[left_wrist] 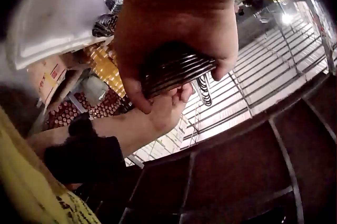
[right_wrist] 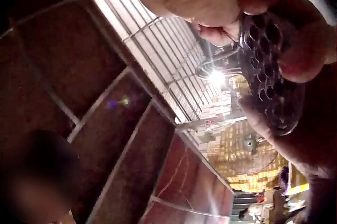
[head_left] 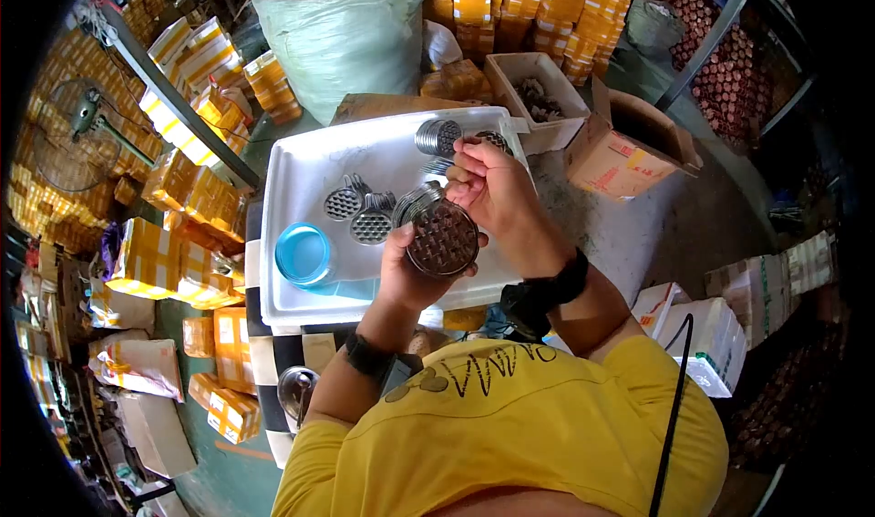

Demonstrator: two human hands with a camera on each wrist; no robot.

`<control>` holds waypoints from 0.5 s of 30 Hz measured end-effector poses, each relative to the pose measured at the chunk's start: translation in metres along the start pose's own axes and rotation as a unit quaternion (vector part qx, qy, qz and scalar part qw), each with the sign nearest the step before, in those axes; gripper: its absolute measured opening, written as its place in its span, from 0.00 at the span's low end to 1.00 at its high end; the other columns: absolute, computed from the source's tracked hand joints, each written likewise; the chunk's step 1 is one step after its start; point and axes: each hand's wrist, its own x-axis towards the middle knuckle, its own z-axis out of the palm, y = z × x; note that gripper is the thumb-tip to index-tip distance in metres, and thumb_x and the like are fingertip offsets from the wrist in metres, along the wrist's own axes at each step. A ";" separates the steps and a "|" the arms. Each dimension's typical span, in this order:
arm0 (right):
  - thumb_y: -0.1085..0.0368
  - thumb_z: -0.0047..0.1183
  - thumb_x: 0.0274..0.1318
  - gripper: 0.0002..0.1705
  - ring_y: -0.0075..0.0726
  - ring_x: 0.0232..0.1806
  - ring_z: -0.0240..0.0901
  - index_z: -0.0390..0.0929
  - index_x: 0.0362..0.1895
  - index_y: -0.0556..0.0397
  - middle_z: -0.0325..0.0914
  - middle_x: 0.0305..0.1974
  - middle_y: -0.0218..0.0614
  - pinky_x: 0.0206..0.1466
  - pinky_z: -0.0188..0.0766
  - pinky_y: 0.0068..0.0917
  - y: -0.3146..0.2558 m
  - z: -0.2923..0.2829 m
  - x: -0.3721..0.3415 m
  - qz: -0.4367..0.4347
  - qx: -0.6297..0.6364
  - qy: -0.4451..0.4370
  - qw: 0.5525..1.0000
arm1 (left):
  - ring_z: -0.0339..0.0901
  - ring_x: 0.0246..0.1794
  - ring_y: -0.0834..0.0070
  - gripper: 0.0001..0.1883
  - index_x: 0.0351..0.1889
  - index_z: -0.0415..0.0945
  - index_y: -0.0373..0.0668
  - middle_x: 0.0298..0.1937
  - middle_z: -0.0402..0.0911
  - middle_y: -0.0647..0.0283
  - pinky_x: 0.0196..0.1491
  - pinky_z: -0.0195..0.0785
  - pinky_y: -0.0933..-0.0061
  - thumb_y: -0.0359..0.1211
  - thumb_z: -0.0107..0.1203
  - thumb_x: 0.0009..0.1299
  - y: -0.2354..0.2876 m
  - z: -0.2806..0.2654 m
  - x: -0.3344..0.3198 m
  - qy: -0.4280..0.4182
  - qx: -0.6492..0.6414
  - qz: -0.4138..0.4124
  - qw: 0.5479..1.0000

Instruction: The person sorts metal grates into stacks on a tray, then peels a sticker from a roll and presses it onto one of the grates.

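My left hand (head_left: 404, 275) grips a stack of round metal discs (head_left: 443, 240) with rows of round holes, the top face turned up. In the left wrist view the discs' edges lie layered under the palm, with thin wire loops (left_wrist: 203, 90) sticking out. Close by the far side of the stack, my right hand (head_left: 499, 178) has its fingers curled; whether they pinch a disc I cannot tell. More such discs lie in overlapping groups (head_left: 343, 204) on a white foam tray (head_left: 296, 175), with another stack (head_left: 438, 138) near its far edge. A blue round container (head_left: 303, 254) stands at the tray's left.
Beyond the tray stand a large pale green sack (head_left: 346, 47), a foam box (head_left: 542, 102) with dark pieces inside and an open cardboard box (head_left: 629, 148). Taped yellow cartons (head_left: 150, 257) are piled at left. A metal post (head_left: 178, 98) rises beside the tray's left.
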 end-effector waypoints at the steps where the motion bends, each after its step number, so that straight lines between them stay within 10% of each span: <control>1: 0.69 0.43 0.51 0.03 0.20 0.15 0.49 0.67 0.30 0.55 0.54 0.16 0.22 0.20 0.51 0.20 -0.001 -0.004 0.004 0.015 0.009 -0.002 1.000 | 0.73 0.46 0.59 0.32 0.54 0.63 0.41 0.46 0.73 0.57 0.35 0.70 0.62 0.50 0.52 0.55 0.001 0.004 0.001 0.004 -0.017 0.000 1.000; 6: 0.69 0.42 0.51 0.04 0.20 0.16 0.50 0.67 0.31 0.55 0.55 0.16 0.23 0.20 0.52 0.20 0.008 -0.015 0.006 -0.107 -0.134 0.024 0.985 | 0.72 0.46 0.63 0.25 0.52 0.64 0.41 0.45 0.73 0.58 0.41 0.70 0.57 0.45 0.48 0.60 0.006 0.004 0.005 0.150 0.244 0.120 0.951; 10: 0.69 0.41 0.51 0.05 0.21 0.15 0.50 0.66 0.32 0.56 0.53 0.16 0.25 0.18 0.52 0.21 0.032 -0.014 -0.016 0.074 0.007 0.016 0.997 | 0.71 0.47 0.62 0.25 0.50 0.65 0.44 0.46 0.73 0.59 0.43 0.69 0.56 0.50 0.48 0.61 0.022 -0.052 0.009 0.192 0.053 0.145 0.969; 15: 0.67 0.42 0.56 0.07 0.20 0.20 0.63 0.70 0.34 0.56 0.66 0.19 0.27 0.24 0.65 0.20 -0.015 -0.033 -0.021 -0.190 -0.430 -0.038 0.882 | 0.69 0.50 0.54 0.25 0.50 0.67 0.46 0.47 0.73 0.58 0.41 0.68 0.54 0.47 0.54 0.57 0.070 -0.065 -0.027 0.179 0.019 0.158 0.971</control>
